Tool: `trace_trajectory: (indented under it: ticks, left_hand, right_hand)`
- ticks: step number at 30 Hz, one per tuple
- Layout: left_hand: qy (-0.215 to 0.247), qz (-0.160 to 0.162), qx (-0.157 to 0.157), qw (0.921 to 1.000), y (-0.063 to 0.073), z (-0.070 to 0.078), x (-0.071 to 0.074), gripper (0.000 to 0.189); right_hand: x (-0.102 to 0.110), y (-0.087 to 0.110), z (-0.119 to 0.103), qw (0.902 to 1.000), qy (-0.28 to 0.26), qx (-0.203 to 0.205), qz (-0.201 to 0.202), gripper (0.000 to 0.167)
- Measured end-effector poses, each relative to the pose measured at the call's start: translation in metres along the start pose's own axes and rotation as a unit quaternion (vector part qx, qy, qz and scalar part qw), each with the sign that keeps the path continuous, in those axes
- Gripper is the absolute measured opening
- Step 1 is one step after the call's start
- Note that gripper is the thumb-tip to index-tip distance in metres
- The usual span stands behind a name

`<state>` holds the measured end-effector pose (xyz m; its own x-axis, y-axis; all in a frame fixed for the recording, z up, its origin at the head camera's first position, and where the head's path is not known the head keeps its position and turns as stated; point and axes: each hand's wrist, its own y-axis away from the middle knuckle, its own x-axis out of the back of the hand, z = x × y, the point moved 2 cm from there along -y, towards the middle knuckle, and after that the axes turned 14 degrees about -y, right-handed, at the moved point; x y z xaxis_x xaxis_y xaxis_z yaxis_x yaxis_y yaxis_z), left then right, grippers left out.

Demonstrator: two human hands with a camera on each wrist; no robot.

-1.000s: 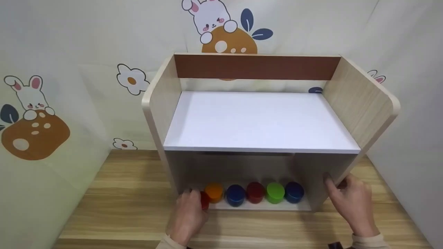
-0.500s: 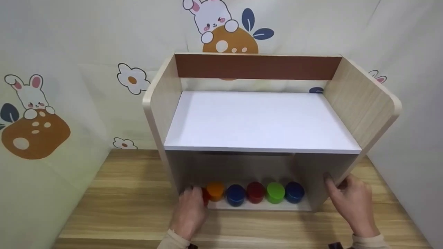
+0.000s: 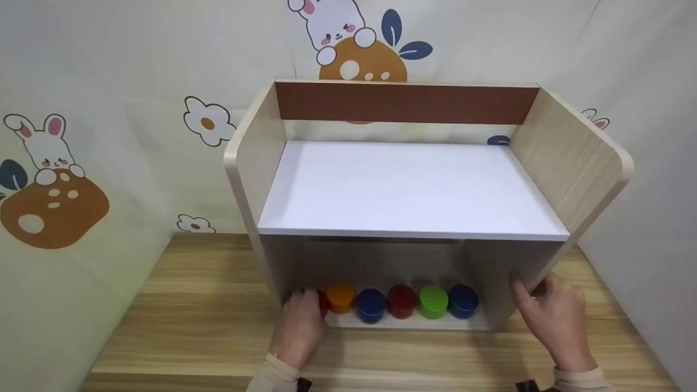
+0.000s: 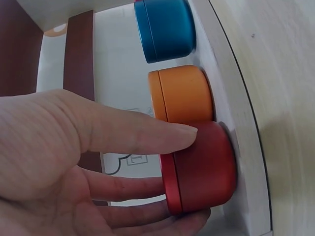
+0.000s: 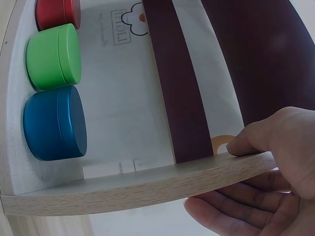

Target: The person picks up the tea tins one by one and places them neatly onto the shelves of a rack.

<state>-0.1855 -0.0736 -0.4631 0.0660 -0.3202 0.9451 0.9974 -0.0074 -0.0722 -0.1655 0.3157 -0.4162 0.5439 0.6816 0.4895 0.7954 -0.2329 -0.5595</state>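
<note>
My left hand [image 3: 300, 326] holds a red round tin [image 4: 204, 169] at the left end of the lower shelf, thumb on one side and fingers on the other. Right beside it in the left wrist view stands an orange tin [image 4: 187, 93]. The row runs on with a blue tin [image 3: 371, 306], a dark red tin [image 3: 402, 301], a green tin [image 3: 433, 301] and another blue tin [image 3: 463, 301]. My right hand [image 3: 555, 318] grips the front edge of the right side panel [image 5: 147, 196], thumb inside and fingers outside.
The small wooden shelf unit has a white upper board [image 3: 408, 190] and a brown back rail [image 3: 405, 103]. It stands on a wood-grain table [image 3: 201, 305]. A wall covering [image 3: 147, 71] with rabbits and flowers rises behind and at the sides.
My left hand has shifted slightly right and inward with the red tin, bringing it close against the orange one. My right hand keeps its place on the side panel.
</note>
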Motion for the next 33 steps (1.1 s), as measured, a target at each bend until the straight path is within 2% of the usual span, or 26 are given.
trace_trajectory:
  ticks: [5,11,16,19,21,26,29,33]
  left_hand:
    - [0.003,-0.011,0.006,0.9999,-0.002,0.0,-0.001,0.011]
    - [0.002,-0.004,0.007,1.0,-0.001,0.001,0.001,0.011]
    - [-0.006,0.043,-0.01,0.999,0.005,0.005,0.008,0.013]
    - [-0.017,0.079,-0.027,0.9964,0.011,0.009,0.014,0.016]
    - [-0.022,0.092,-0.037,0.9949,0.015,0.01,0.018,0.02]
    - [-0.014,0.089,-0.053,0.9945,0.025,0.01,0.029,0.034]
    - [0.003,0.091,-0.07,0.9934,0.029,0.006,0.036,0.034]
    - [0.032,0.085,-0.09,0.9918,0.033,-0.007,0.044,0.037]
  right_hand:
    - [0.0,0.0,0.001,1.0,-0.002,-0.004,-0.003,0.022]
    - [0.0,0.0,0.001,0.9998,-0.001,-0.017,-0.012,0.023]
    - [-0.001,-0.001,0.002,0.9995,-0.002,-0.026,-0.017,0.023]
    - [-0.002,-0.001,0.002,0.9996,-0.006,-0.023,-0.017,0.023]
    - [-0.002,-0.001,0.002,0.9996,-0.006,-0.021,-0.016,0.023]
    - [-0.002,-0.001,0.002,0.9999,0.0,-0.011,-0.013,0.02]
    - [0.0,0.0,0.003,0.9998,0.005,-0.009,-0.015,0.018]
    - [0.006,-0.001,0.005,0.9978,0.008,-0.031,-0.058,0.027]
